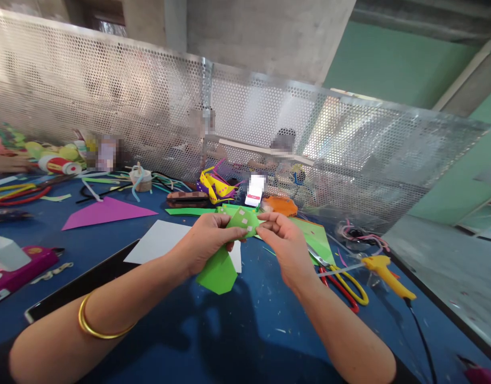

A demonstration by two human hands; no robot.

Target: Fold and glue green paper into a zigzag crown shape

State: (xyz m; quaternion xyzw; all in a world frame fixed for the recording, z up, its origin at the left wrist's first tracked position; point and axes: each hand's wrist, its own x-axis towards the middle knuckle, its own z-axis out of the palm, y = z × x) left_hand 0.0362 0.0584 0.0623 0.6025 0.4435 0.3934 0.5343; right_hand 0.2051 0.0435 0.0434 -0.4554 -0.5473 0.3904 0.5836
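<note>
A folded green paper piece (223,266) with small pale squares on its top part is held above the blue table (249,330). My left hand (207,242) grips it from the left, fingers closed over the paper. My right hand (283,240) pinches its upper right edge. A gold bangle (94,325) sits on my left forearm. Under the hands lies a white sheet (161,242), and more green paper (315,237) lies behind my right hand.
Scissors with yellow and red handles (347,285) and a yellow glue gun (385,272) with a black cord lie at the right. A purple paper triangle (105,212), a pink box (17,266), tape rolls and coloured strips lie left. A perforated metal screen (229,112) stands behind, with people beyond it.
</note>
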